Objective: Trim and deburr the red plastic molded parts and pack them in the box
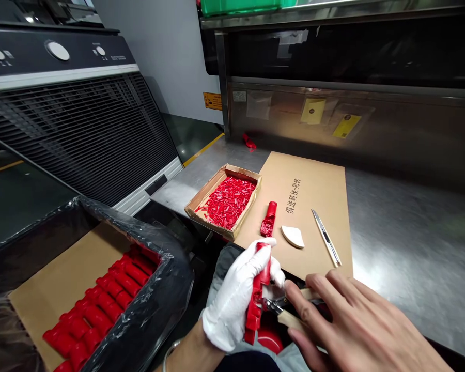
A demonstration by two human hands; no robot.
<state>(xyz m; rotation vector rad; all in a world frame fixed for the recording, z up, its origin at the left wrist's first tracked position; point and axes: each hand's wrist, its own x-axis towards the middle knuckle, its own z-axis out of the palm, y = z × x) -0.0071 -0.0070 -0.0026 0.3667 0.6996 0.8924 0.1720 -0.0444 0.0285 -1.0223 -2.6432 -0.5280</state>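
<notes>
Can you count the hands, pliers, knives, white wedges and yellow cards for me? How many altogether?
Hands: 2 (gloved left hand, bare right hand)
Pliers: 1
Knife: 1
White wedge: 1
Yellow cards: 2 (left card, right card)
Total: 7

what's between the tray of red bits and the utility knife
In the head view, a red part and a white wedge lie between them on the cardboard sheet.

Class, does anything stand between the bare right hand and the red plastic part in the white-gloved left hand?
Only the metal tool with cream handles stands between: the bare right hand holds it, tip at the red plastic part.
</notes>
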